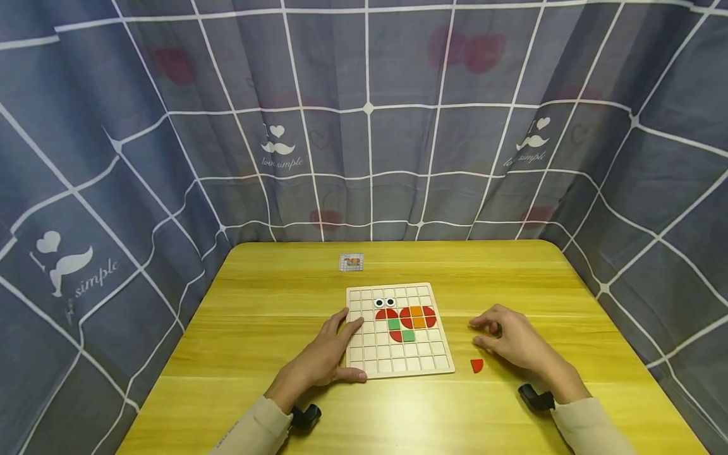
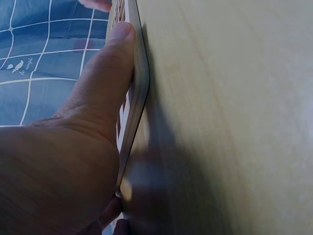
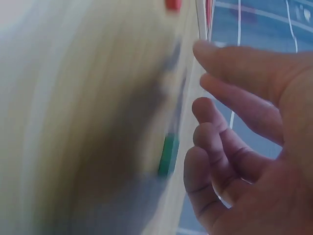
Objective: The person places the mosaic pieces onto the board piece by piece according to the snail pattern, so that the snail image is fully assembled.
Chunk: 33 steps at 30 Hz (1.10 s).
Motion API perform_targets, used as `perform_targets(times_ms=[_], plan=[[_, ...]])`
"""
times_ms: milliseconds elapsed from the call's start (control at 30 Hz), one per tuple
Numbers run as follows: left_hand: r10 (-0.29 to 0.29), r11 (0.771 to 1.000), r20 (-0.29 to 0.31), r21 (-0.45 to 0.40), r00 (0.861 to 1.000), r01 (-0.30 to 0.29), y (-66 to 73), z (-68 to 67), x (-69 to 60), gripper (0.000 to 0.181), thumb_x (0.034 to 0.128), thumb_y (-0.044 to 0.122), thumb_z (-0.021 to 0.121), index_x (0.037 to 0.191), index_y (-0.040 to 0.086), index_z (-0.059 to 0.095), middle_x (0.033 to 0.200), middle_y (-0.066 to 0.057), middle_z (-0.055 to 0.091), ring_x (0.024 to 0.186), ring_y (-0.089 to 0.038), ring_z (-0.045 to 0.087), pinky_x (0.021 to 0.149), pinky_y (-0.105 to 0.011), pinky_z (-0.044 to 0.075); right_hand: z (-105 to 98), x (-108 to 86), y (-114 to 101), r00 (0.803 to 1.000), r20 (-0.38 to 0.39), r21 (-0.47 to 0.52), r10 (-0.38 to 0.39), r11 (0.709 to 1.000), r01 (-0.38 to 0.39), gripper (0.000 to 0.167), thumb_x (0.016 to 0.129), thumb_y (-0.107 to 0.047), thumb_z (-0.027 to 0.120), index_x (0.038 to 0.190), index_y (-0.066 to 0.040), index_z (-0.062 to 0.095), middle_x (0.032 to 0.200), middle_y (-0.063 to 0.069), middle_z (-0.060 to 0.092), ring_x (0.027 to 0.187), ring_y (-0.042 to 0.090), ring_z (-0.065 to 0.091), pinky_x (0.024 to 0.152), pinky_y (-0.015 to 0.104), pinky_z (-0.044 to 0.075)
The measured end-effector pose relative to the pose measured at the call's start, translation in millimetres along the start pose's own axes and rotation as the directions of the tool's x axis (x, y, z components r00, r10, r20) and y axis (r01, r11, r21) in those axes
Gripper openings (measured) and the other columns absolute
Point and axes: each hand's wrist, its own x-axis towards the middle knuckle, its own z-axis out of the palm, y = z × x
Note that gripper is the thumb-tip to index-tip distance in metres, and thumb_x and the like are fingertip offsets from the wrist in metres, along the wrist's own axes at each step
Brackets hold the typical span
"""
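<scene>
My left hand (image 1: pixel 324 354) rests along the left side of a pale wooden grid board (image 1: pixel 398 363). Its fingers are spread over the left edge, and the thumb (image 2: pixel 110 63) lies straight at the near-left corner. Red, green and orange pieces (image 1: pixel 418 316) form a figure on the board, topped by two eye pieces (image 1: pixel 384 303). To the right of the board, my right hand (image 1: pixel 508 336) hovers low with loosely bent fingers, holding nothing. A red quarter-round piece (image 1: pixel 476 365) lies just nearer than its fingertips. A green piece (image 3: pixel 168 155) lies on the table beneath that hand.
A small printed card (image 1: pixel 351 262) with a coloured figure lies behind the board. The wood-grain table (image 1: pixel 256 284) is backed and flanked by a blue-grey checked curtain (image 1: pixel 398 139). Black wrist straps (image 1: pixel 307 417) sit at both sleeves.
</scene>
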Motion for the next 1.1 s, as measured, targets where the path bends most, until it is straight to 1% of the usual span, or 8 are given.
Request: perform_targets(times_ms=[100,167,300,467,633,733,900,1100], plan=[[0.005,1.0,-0.002,0.0,1.0,-0.005,-0.1,-0.8,-0.2,0.119,0.0898,0.055,0.1,0.18,0.007,0.039,0.188,-0.036,0.022,0.172,-0.059,0.032,0.127,-0.074,0.051,-8,-8.6,14,0.999,0.023,-0.007,0.042,0.999,-0.042,0.035,0.094,-0.024,0.101,0.127,-0.018,0.089,0.118,-0.002,0.079,0.091,0.011,0.055,0.079,0.026,0.048],[0.006,1.0,-0.005,-0.001,1.0,-0.006,0.0,-1.3,-0.3,0.119,0.0898,0.055,0.1,0.18,0.006,0.039,0.188,-0.036,0.022,0.172,-0.059,0.032,0.126,-0.074,0.051,-11,-12.5,20,0.998,0.036,0.003,0.061,0.998,-0.061,0.038,0.094,-0.025,0.101,0.129,-0.019,0.088,0.118,0.0,0.077,0.092,0.011,0.053,0.079,0.026,0.047],[0.0,1.0,-0.006,-0.007,1.0,0.0,-0.3,-0.8,0.0,0.119,0.0899,0.055,0.1,0.18,0.008,0.039,0.188,-0.035,0.022,0.173,-0.059,0.031,0.128,-0.073,0.05,-16,-16.4,26,0.997,0.048,0.037,0.063,0.997,-0.064,0.037,0.095,-0.02,0.1,0.13,-0.016,0.088,0.115,0.0,0.075,0.089,0.005,0.054,0.077,0.024,0.051],[0.003,1.0,-0.008,-0.014,1.0,-0.003,-2.0,0.9,0.6,0.118,0.0897,0.055,0.1,0.18,0.009,0.039,0.188,-0.034,0.022,0.173,-0.058,0.032,0.128,-0.073,0.05,-19,-18.2,28,0.996,0.061,0.095,0.057,0.993,-0.063,0.03,0.098,-0.011,0.095,0.127,-0.008,0.087,0.114,0.003,0.079,0.086,-0.001,0.062,0.075,0.023,0.058],[-0.003,1.0,0.0,-0.018,1.0,0.003,-2.8,2.3,1.4,0.118,0.0901,0.056,0.099,0.181,0.011,0.039,0.189,-0.033,0.022,0.173,-0.057,0.031,0.128,-0.073,0.05,-18,-17.0,27,0.995,0.074,0.098,0.062,0.993,-0.069,0.024,0.102,-0.01,0.09,0.126,-0.008,0.087,0.112,0.001,0.082,0.086,-0.002,0.064,0.076,0.022,0.059],[0.006,1.0,-0.003,-0.011,1.0,-0.006,-2.5,2.1,1.2,0.118,0.0901,0.056,0.099,0.18,0.009,0.04,0.188,-0.034,0.022,0.172,-0.058,0.033,0.127,-0.073,0.051,-17,-15.7,27,0.994,0.084,0.095,0.07,0.992,-0.078,0.024,0.103,-0.011,0.09,0.127,-0.007,0.086,0.108,-0.001,0.082,0.084,-0.002,0.064,0.075,0.022,0.059],[0.01,1.0,-0.005,-0.017,1.0,-0.01,-1.1,0.7,0.0,0.118,0.0904,0.055,0.099,0.18,0.007,0.039,0.188,-0.035,0.022,0.172,-0.058,0.032,0.126,-0.074,0.051,-16,-15.2,26,0.993,0.101,0.082,0.054,0.995,-0.063,0.03,0.102,-0.013,0.091,0.129,-0.003,0.085,0.104,-0.002,0.081,0.084,-0.002,0.064,0.075,0.022,0.059],[0.004,0.999,-0.003,-0.032,1.0,-0.004,-0.7,-0.1,-1.7,0.118,0.0904,0.054,0.1,0.18,0.007,0.039,0.188,-0.036,0.021,0.173,-0.059,0.031,0.128,-0.075,0.049,-14,-9.7,19,0.994,0.096,0.039,0.053,0.998,-0.057,0.024,0.1,-0.013,0.093,0.123,-0.01,0.087,0.106,-0.005,0.081,0.088,-0.003,0.066,0.078,0.023,0.061]])
